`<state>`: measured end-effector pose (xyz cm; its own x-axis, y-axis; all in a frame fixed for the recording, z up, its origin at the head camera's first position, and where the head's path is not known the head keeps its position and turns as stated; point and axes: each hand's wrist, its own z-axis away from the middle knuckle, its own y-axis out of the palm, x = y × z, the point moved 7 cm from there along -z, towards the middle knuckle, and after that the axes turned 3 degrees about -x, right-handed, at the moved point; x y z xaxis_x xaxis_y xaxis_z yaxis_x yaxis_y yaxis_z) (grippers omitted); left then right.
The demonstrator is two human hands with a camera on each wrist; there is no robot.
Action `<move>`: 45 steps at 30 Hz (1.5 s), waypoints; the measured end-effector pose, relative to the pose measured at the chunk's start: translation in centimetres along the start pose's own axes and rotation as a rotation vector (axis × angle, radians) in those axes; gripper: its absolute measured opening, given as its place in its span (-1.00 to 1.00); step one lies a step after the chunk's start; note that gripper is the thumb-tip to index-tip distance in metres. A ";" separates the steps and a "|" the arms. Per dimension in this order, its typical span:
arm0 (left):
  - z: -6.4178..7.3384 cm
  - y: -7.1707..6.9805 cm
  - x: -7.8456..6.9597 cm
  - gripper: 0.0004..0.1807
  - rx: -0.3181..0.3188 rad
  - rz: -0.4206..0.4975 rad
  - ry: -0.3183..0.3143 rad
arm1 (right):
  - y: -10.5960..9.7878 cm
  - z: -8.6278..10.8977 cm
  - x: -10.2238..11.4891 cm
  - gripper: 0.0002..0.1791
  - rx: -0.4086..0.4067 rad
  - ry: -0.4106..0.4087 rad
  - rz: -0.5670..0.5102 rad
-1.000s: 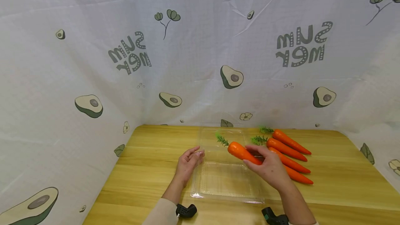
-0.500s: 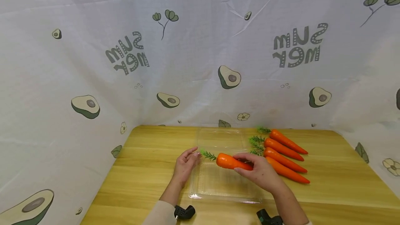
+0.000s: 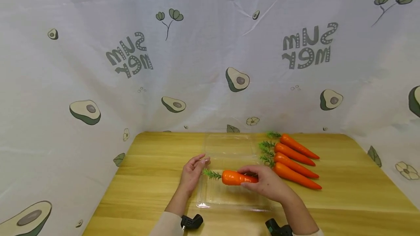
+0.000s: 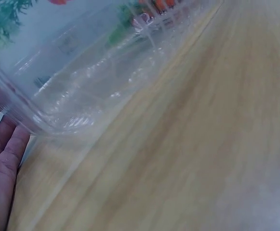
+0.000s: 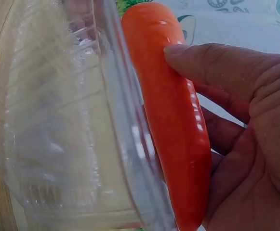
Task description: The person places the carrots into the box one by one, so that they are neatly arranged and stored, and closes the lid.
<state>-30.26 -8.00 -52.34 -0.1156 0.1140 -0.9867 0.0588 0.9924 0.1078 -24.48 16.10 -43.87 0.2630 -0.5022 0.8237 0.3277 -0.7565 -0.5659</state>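
Our right hand (image 3: pixel 267 184) pinches a carrot (image 3: pixel 234 177) between thumb and fingers, holding it over the clear plastic tray (image 3: pixel 229 197) on the tabletop (image 3: pixel 147 192). Our left hand (image 3: pixel 193 172), fingers relaxed, touches the tray's left edge.

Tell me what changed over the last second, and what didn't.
The right hand, gripping the carrot, carried it left and toward the person, lowering it over the clear plastic container. The left hand stayed at the container's left edge; the four carrots on the table stayed put.
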 end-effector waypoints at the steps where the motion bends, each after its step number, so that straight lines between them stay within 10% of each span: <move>1: 0.0 0.0 -0.1 -0.47 0.002 0.005 0.004 | 0.0 -0.1 0.1 -0.62 0.005 -0.004 0.003; 45: -0.1 0.1 -0.2 -0.48 0.038 0.096 -0.040 | 3.2 -0.1 -0.2 -0.64 0.176 0.130 0.080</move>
<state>-30.34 -7.93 -52.17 -0.0683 0.2060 -0.9762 0.1053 0.9745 0.1983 -23.58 13.74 -45.82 0.1792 -0.6158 0.7673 0.4666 -0.6334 -0.6174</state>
